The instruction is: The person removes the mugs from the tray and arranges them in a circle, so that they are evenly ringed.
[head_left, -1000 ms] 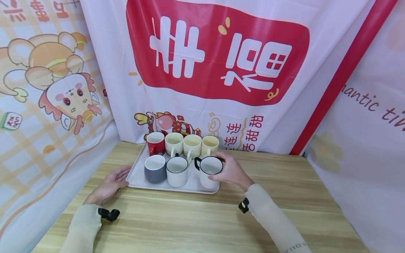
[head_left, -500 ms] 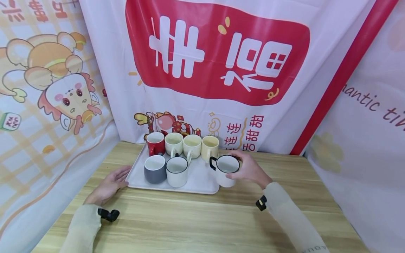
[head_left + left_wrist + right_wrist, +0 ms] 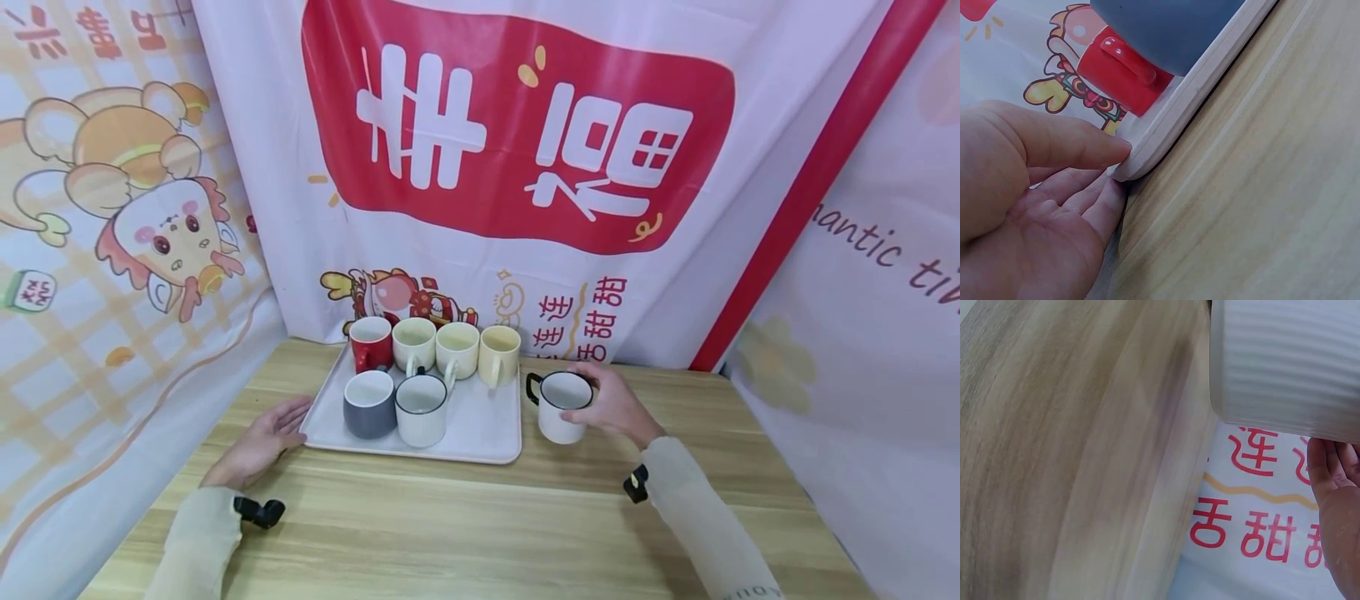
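Black-rimmed white mug shifted right, now just right of the tray; right hand grips its body, desk contact unclear. Left hand, fingers straight, touches tray's near-left corner. Best kept upright, lowered softly.

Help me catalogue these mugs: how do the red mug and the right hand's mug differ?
The red mug and its handle are red; the held mug is white with black rim and handle. The red mug sits on the tray; the held mug is off it. Both are white inside.
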Demonstrator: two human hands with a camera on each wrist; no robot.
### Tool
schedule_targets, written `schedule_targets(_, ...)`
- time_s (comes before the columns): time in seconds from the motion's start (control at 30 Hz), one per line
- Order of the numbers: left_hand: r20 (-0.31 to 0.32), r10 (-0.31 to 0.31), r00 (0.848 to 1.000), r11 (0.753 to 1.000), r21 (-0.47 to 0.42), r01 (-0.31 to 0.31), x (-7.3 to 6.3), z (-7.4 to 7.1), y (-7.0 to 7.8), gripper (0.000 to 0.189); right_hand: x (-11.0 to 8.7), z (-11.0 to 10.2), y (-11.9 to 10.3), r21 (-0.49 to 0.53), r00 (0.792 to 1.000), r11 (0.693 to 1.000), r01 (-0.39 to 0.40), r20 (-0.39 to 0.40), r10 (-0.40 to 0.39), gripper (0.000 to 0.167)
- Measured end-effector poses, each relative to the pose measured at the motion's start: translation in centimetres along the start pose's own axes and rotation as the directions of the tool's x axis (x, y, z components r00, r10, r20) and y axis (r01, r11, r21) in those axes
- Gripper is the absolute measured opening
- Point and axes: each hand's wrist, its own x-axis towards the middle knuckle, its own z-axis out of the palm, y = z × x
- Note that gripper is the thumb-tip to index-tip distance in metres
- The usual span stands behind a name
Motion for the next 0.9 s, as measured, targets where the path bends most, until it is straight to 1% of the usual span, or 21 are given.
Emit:
schedule_targets(0.13, 0.000, 0.000, 1.000, 1.000, 0.003, 0.000, -0.1, 0.1, 0.0, 0.076, -0.3, 0.3, 0.8, -0.016, 1.000, 1.000, -0.022, -0.005, 0.022, 0.062)
schedule_targets(0.23, 0.003, 0.003, 1.000, 1.000, 0.001, -0.003, -0.1, 0.2, -0.1, 0.076, -0.4, 0.5, 1.2, -0.007, 0.999, 0.999, -0.040, -0.002, 0.040, 0.062)
schedule_targets(0.33, 0.002, 0.004, 1.000, 1.000, -0.006, -0.004, -0.1, 0.2, -0.2, 0.075, -0.5, 0.7, 1.3, 0.004, 0.999, 0.999, -0.037, 0.002, 0.037, 0.062)
schedule_targets(0.53, -0.001, -0.016, 1.000, 1.000, 0.007, 0.016, -0.1, 0.2, -0.2, 0.076, -0.6, 1.1, 1.5, 0.009, 0.999, 0.999, -0.043, 0.013, 0.043, 0.067)
schedule_targets(0.77, 0.008, -0.011, 1.000, 1.000, -0.008, 0.011, 0.0, 0.2, -0.1, 0.078, -0.5, 1.1, 1.8, -0.018, 0.998, 0.998, -0.059, 0.030, 0.060, 0.073)
schedule_targets(0.9, 0.002, -0.013, 1.000, 1.000, -0.011, 0.013, -0.1, 0.0, 0.0, 0.079, -0.4, 0.9, 2.1, -0.030, 0.997, 0.998, -0.053, 0.046, 0.055, 0.077)
